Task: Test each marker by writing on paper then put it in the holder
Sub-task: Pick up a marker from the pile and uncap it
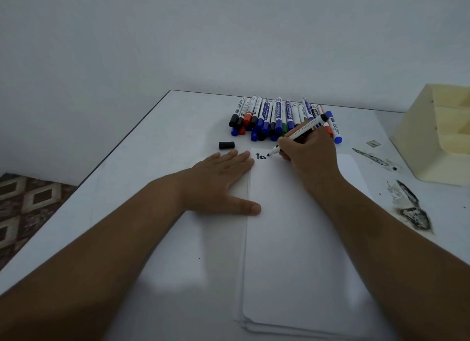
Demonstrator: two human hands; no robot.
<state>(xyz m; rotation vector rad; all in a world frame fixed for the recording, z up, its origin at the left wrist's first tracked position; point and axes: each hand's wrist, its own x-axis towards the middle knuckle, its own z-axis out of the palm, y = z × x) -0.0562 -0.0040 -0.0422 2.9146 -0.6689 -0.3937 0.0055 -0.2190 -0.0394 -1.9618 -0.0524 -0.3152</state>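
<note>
A stack of white paper (292, 251) lies on the white table (152, 188). My right hand (309, 152) grips an uncapped black marker (301, 132) whose tip touches the paper's top left, just after the written letters "Tes" (261, 156). My left hand (223, 180) lies flat with straight fingers on the paper's left edge. The marker's black cap (226, 145) lies on the table just beyond my left fingertips. A row of several capped markers (269, 117), black, blue, red and green, lies at the table's far edge. The cream wooden holder (432, 137) stands at the far right.
Dark scorched or peeled patches (412, 208) mark the table surface at the right, between the paper and the holder. The table's left edge runs diagonally, with a patterned carpet (28, 208) on the floor beyond it. A plain wall rises behind the table.
</note>
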